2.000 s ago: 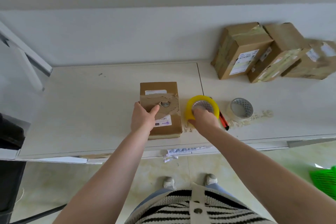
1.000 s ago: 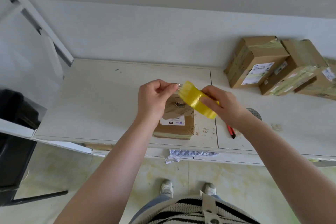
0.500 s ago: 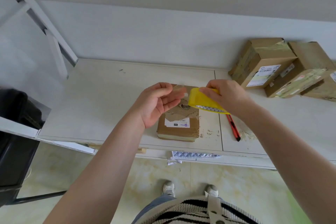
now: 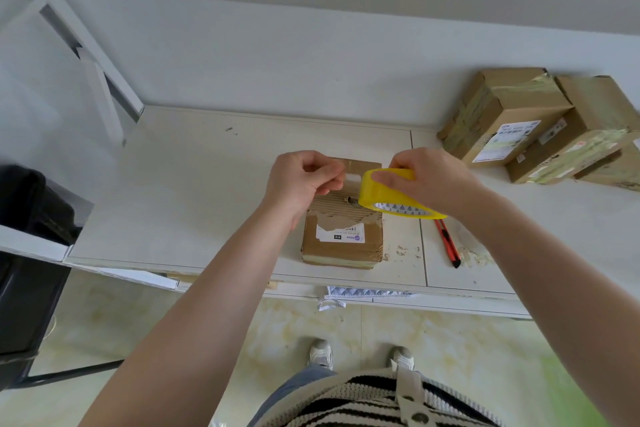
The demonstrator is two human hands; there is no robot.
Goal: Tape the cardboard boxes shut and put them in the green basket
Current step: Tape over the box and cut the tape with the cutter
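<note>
The left hand [image 4: 304,180] pinches the free end of the tape, fingers curled tight, held above the box [image 4: 343,229] on the table [image 4: 173,191], apparently to draw out a strip long enough to span the lid. The right hand [image 4: 426,180] grips the yellow roll [image 4: 391,198] just beside it, acting as the anchor to pull against, while a red cutter [image 4: 448,243] lies near for trimming. 3 more boxes [image 4: 540,128] wait at the far right; the green basket is not in view.
</note>
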